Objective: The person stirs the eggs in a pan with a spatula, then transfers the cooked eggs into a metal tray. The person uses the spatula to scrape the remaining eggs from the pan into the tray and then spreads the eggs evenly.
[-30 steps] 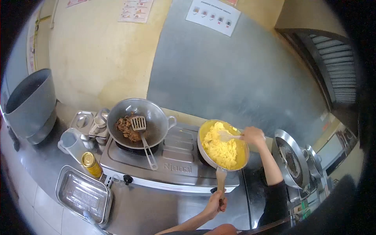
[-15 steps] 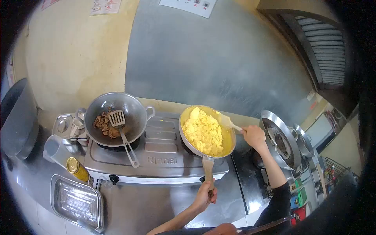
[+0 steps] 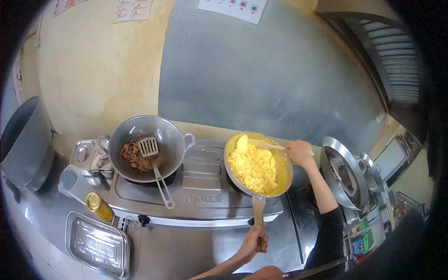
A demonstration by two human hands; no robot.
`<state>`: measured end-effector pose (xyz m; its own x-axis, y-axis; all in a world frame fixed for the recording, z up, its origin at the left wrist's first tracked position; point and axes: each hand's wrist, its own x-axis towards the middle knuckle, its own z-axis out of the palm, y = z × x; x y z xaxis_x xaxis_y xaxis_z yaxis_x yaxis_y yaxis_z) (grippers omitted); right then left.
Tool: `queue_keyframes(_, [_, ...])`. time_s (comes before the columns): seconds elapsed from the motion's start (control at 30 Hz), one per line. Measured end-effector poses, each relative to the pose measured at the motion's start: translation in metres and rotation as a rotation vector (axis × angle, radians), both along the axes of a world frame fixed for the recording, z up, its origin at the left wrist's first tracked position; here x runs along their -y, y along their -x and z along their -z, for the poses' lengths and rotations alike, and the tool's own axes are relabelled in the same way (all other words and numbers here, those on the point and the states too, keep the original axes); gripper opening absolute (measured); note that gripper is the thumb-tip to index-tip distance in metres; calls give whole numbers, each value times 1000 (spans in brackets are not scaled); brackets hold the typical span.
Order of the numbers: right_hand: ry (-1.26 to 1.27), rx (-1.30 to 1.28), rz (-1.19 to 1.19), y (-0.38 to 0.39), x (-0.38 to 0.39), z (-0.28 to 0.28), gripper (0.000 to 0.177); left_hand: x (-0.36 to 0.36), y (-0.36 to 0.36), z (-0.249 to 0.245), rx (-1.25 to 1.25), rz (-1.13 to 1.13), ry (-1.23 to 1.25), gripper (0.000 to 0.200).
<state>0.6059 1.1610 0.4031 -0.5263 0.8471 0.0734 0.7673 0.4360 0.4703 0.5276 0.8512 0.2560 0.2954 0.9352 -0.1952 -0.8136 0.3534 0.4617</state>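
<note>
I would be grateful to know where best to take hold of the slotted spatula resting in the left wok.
Grip the slotted spatula by the free end of its handle, coming from the front of the stove: it slopes out over the near rim of the wok, blade resting by the meat.

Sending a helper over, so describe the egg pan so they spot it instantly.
Find the steel stove against the wall. The pan is over its right burner, handle in the left hand, spatula in the right hand. Unlike the grey wok beside it with dark meat, it holds bright yellow egg.
</note>
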Motion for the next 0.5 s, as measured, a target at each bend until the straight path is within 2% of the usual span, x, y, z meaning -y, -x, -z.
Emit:
queue_keyframes(0.07, [-42,-122,88,5,24,-31,24,-1,2,0,1,-24,11,41])
queue_keyframes(0.17, [-89,-78,74,-9,-18,-24,23,1,4,0,0,1,-52,38])
queue_keyframes(0.23, [-89,-69,52,0,-51,-10,23,2,8,1,-86,39,-83,38])
queue_keyframes(0.3, [109,-128,-181,24,-77,1,23,1,19,3,-69,86,-70,37])
queue_keyframes(0.33, [111,-143,-189,39,-86,4,23,1,24,4,-47,138,-52,37])
queue_keyframes(0.4, [339,-126,-374,66,-95,11,23,1,32,2,-72,150,-47,37])
queue_keyframes(0.43, [344,-138,-378,78,-88,8,23,0,35,0,-79,167,-54,37])
queue_keyframes(0.5, [383,174,-648,97,-54,-15,21,1,40,-5,-97,169,-36,37])
